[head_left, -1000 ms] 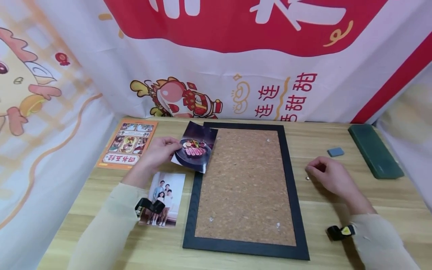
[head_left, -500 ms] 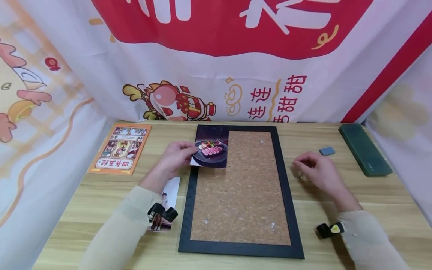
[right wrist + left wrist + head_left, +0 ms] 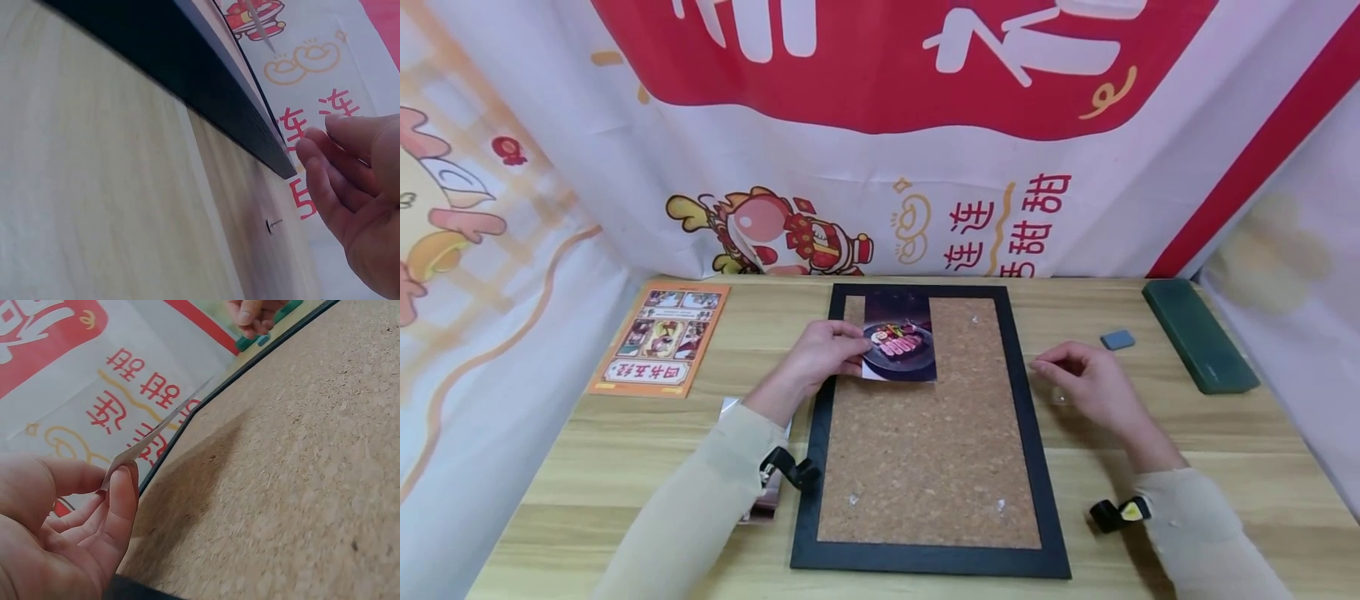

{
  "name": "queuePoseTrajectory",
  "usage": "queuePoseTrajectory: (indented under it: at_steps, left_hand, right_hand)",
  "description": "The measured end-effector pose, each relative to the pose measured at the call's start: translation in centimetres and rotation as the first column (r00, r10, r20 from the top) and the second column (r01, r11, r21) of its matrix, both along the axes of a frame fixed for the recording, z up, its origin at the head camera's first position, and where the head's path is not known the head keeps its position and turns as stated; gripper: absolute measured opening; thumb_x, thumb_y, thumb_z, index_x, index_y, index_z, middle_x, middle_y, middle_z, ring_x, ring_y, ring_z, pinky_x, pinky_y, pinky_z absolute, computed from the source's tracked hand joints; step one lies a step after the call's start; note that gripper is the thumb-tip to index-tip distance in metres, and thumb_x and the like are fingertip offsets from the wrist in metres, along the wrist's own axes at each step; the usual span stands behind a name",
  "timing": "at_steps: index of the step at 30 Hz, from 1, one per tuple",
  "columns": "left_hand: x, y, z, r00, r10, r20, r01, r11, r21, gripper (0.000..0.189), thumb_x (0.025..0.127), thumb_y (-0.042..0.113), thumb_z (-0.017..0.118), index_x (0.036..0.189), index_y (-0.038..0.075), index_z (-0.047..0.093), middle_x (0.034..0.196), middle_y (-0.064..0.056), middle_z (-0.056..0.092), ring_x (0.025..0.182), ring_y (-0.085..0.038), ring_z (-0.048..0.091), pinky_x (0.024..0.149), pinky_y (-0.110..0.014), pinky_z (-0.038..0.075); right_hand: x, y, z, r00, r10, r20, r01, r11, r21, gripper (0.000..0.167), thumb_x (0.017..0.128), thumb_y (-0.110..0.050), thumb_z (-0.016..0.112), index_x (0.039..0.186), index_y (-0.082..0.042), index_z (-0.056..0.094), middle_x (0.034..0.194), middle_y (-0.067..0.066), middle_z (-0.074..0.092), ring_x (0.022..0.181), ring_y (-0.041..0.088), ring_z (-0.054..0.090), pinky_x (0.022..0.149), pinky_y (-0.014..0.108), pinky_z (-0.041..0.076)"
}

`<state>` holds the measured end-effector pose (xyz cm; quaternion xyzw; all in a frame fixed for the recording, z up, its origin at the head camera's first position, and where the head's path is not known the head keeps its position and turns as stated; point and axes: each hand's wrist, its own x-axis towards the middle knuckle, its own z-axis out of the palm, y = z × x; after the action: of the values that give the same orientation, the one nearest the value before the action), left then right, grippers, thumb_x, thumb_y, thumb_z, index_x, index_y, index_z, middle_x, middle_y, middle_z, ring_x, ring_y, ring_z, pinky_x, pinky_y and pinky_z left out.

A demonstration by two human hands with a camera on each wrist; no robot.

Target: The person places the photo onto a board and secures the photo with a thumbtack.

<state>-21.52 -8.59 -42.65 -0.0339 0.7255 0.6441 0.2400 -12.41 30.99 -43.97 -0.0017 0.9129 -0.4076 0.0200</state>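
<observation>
Left hand (image 3: pixel 823 354) pinching the left edge of a food photo (image 3: pixel 901 346) between thumb and fingers; photo held near the far left corner of the cork board (image 3: pixel 925 433), its far edge level with the inside of the black frame (image 3: pixel 812 467), apparently so that it sits square against the cork. In the left wrist view, photo (image 3: pixel 159 431) seen edge-on and lifted slightly off the cork rather than lying flat, gripped only at the margin, likely to keep fingers (image 3: pixel 122 500) off the printed face. Right hand (image 3: pixel 1086 383) resting on the wooden table (image 3: pixel 1225 442) just beside the right edge of the frame, fingers loosely curled, nothing visibly pinched; a small pin (image 3: pixel 273 224) lying on the table just beside the fingertips (image 3: pixel 312 156), apart from them. Three more pins stuck in the cork: one (image 3: pixel 974 318) near the far right corner, two (image 3: pixel 852 498) (image 3: pixel 1000 504) near the near edge. Orange leaflet (image 3: pixel 661 350) at the far left of the table, bearing small pictures and a line of Chinese characters, too small to read surely. Second photo (image 3: pixel 763 500) mostly hidden under the left sleeve. Dark green case (image 3: pixel 1198 333) and small grey-blue block (image 3: pixel 1117 339) at the far right corner. Backdrop banner (image 3: pixel 1000 225) with red characters, among them 连连 and 甜甜.
</observation>
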Motion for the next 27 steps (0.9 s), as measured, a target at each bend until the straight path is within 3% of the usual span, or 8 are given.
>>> queuePoseTrajectory:
  at_steps: [16,27]
  left_hand:
    - [-1.3,2.4,-1.7,0.999,-0.033,0.015,0.034,0.998,-0.060,0.025,0.102,0.001,0.069,0.123,-0.010,0.063,0.103,-0.016,0.068,0.069,-0.014,0.070,0.064,-0.024,0.066]
    - [-1.2,3.1,-1.3,0.998,-0.056,-0.028,0.053,0.994,-0.092,0.019,0.102,0.001,0.066,0.115,-0.013,0.065,0.072,-0.008,0.064,0.050,-0.010,0.064,0.050,-0.022,0.059]
  right_hand:
    - [-0.6,-1.7,-0.1,0.998,0.067,-0.008,-0.068,0.987,-0.146,0.021,0.106,-0.020,0.071,0.119,-0.005,0.074,0.102,0.014,0.080,0.084,0.013,0.075,0.071,0.027,0.064]
    - [-1.9,-3.9,0.4,0.998,0.034,0.053,-0.024,0.984,-0.177,0.021,0.106,-0.024,0.071,0.112,-0.004,0.076,0.092,0.011,0.077,0.076,0.016,0.071,0.065,0.028,0.062]
